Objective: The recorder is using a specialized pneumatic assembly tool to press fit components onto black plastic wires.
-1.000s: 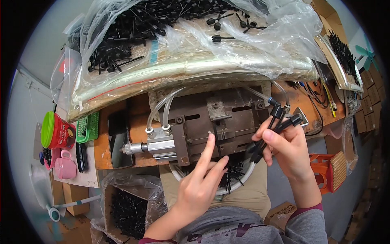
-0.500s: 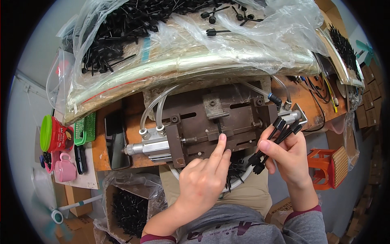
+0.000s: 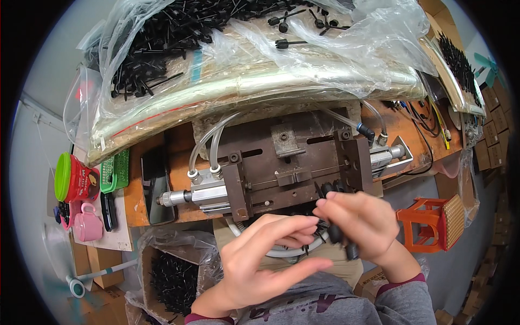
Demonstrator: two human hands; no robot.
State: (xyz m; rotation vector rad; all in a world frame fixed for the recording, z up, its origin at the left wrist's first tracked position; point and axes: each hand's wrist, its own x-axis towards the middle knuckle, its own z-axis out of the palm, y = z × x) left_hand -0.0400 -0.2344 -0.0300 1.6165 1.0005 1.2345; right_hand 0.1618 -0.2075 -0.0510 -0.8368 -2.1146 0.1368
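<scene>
My right hand [image 3: 362, 219] grips a bundle of black plastic pins [image 3: 336, 234] just below the front edge of the dark metal press fixture [image 3: 287, 162]. My left hand [image 3: 265, 260] sits beside it, lower and to the left. Its fingers are spread and reach toward the bundle, with the fingertips close to the right hand's. I cannot tell whether the left fingers pinch a pin. A white bowl rim [image 3: 281, 252] shows between the hands, over my lap. The fixture has a pneumatic cylinder [image 3: 187, 196] on its left with clear hoses.
Clear plastic bags heaped with black pins [image 3: 179, 32] cover the back of the bench. A bag of pins [image 3: 173, 279] sits at lower left. A red can with a green lid [image 3: 73, 179], a pink cup [image 3: 86, 225] and a green basket stand left. An orange stool [image 3: 433, 222] stands right.
My left hand has drawn back from the fixture toward my lap. My right hand has lowered the pin bundle and moved left, so the two hands now meet.
</scene>
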